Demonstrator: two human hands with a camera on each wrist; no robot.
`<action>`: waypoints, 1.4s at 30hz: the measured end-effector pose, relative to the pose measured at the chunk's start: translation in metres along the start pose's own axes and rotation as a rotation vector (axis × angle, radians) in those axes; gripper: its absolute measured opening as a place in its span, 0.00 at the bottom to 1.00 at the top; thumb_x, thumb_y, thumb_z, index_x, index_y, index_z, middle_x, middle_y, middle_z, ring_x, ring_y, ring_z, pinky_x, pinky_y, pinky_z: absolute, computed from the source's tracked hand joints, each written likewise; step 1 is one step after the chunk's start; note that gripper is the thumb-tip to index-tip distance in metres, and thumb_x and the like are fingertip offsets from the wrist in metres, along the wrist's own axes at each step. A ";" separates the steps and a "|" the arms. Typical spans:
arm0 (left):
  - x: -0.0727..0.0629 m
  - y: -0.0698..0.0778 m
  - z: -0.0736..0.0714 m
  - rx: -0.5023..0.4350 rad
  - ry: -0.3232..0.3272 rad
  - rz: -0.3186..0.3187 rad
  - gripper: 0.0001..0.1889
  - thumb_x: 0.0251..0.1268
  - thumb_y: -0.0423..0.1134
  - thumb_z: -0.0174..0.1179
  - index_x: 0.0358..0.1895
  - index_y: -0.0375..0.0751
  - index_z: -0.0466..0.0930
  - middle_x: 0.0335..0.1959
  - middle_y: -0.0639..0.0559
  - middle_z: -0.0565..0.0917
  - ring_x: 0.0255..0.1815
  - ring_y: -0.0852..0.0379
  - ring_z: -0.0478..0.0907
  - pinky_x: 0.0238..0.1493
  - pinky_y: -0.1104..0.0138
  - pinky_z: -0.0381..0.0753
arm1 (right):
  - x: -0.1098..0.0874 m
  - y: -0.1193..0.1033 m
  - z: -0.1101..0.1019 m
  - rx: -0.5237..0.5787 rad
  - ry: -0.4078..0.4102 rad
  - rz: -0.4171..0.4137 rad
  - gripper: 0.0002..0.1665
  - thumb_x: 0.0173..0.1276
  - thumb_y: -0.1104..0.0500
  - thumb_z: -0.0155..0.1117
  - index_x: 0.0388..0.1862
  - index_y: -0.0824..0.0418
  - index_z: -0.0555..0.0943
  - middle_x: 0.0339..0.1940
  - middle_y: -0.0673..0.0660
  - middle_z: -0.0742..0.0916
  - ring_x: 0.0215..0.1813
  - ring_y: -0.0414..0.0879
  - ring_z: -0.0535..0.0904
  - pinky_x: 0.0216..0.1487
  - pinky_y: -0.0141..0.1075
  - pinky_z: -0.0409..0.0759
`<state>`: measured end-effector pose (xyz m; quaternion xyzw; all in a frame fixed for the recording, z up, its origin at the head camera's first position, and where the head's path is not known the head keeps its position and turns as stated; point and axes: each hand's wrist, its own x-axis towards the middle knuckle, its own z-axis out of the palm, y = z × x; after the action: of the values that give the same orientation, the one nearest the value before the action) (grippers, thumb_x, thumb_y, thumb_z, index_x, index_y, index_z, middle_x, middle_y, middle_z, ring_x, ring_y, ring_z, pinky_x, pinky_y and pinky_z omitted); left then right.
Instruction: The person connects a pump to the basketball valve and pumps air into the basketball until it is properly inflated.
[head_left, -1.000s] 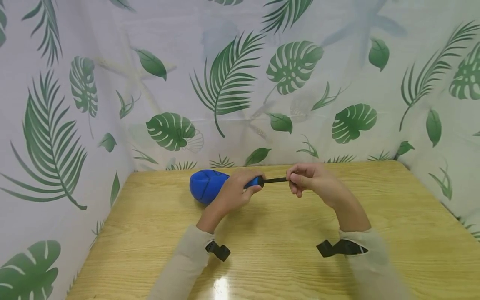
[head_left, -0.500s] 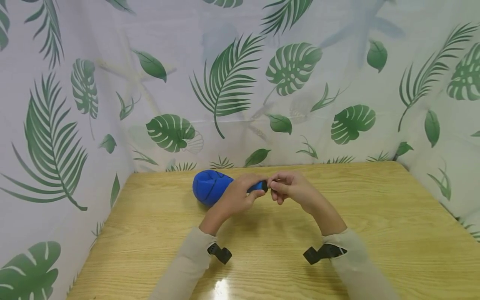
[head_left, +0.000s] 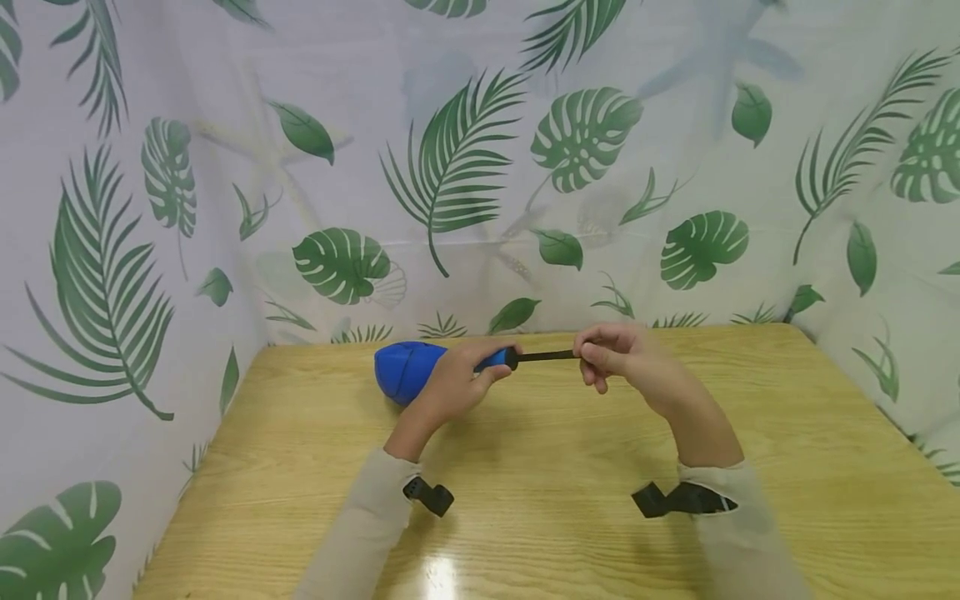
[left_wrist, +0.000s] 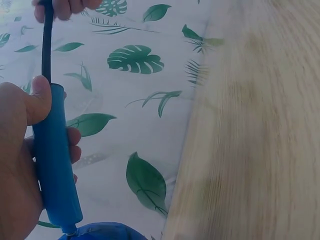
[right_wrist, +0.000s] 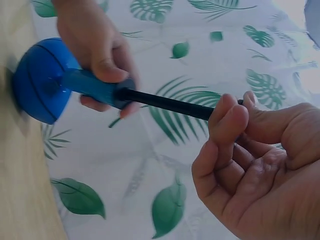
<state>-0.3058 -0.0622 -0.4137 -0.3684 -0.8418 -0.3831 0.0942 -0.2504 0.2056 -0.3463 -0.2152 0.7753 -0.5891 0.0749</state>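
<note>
A blue ball [head_left: 403,372] with black seam lines lies on the table, slightly misshapen and not fully round. Joined to it is a small hand pump with a blue barrel [left_wrist: 56,160] and a thin black rod [right_wrist: 170,104]. My left hand [head_left: 453,383] wraps around the barrel, thumb near its rod end. At the rod's far end, my right hand [head_left: 633,367] pinches it between thumb and fingers, the other fingers curled. A long stretch of rod shows between the two hands. The tip of the rod is hidden by the right fingers.
The wood-grain table [head_left: 555,517] extends under both forearms. A white cloth [head_left: 480,283] printed with green leaves hangs along its back and sides. Black wrist mounts [head_left: 682,498] sit on both sleeves.
Half a second ago the right hand was against the barrel with the rod pushed in. Now it is farther right with the rod drawn out. Ball and left hand shifted slightly left.
</note>
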 end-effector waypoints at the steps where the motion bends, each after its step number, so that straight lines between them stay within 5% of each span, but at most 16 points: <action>1: 0.000 -0.001 -0.001 0.006 0.005 0.005 0.17 0.74 0.43 0.59 0.61 0.46 0.82 0.60 0.50 0.85 0.64 0.51 0.80 0.66 0.54 0.78 | -0.002 -0.003 -0.002 -0.001 0.010 -0.016 0.09 0.81 0.61 0.55 0.42 0.66 0.78 0.25 0.49 0.82 0.24 0.41 0.76 0.32 0.33 0.81; 9: 0.002 -0.001 0.004 0.033 -0.018 0.002 0.16 0.75 0.42 0.60 0.61 0.44 0.81 0.61 0.47 0.83 0.67 0.47 0.77 0.68 0.51 0.76 | -0.003 -0.006 -0.003 0.020 0.038 -0.010 0.10 0.81 0.61 0.54 0.42 0.67 0.78 0.23 0.49 0.81 0.24 0.41 0.76 0.31 0.33 0.80; 14: 0.001 0.003 0.009 0.037 -0.042 -0.009 0.16 0.76 0.43 0.59 0.62 0.45 0.80 0.61 0.48 0.83 0.66 0.49 0.78 0.68 0.53 0.76 | 0.007 0.005 0.010 0.037 0.003 0.029 0.14 0.81 0.62 0.54 0.45 0.75 0.75 0.23 0.49 0.81 0.25 0.39 0.76 0.31 0.33 0.79; 27: -0.002 0.012 0.016 0.109 -0.063 0.017 0.21 0.75 0.44 0.60 0.67 0.44 0.78 0.62 0.48 0.83 0.64 0.49 0.79 0.64 0.56 0.79 | 0.027 0.034 0.033 0.106 -0.052 0.088 0.13 0.81 0.63 0.54 0.46 0.76 0.76 0.24 0.49 0.83 0.24 0.39 0.78 0.31 0.31 0.80; 35: -0.003 0.014 0.011 0.072 -0.094 -0.028 0.21 0.76 0.45 0.58 0.68 0.48 0.77 0.64 0.49 0.82 0.66 0.51 0.79 0.65 0.56 0.79 | 0.022 0.025 0.025 0.044 -0.095 0.111 0.16 0.81 0.58 0.54 0.51 0.74 0.76 0.27 0.51 0.83 0.26 0.40 0.77 0.34 0.33 0.80; 42: -0.001 0.008 0.001 0.056 -0.050 -0.036 0.18 0.76 0.45 0.58 0.64 0.50 0.80 0.62 0.52 0.84 0.64 0.52 0.80 0.65 0.55 0.78 | 0.006 0.012 -0.003 0.050 -0.064 -0.017 0.12 0.82 0.59 0.53 0.46 0.68 0.77 0.26 0.48 0.82 0.25 0.40 0.76 0.34 0.33 0.80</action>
<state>-0.2994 -0.0588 -0.4102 -0.3596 -0.8609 -0.3517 0.0766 -0.2596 0.2085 -0.3564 -0.2386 0.7557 -0.6017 0.0999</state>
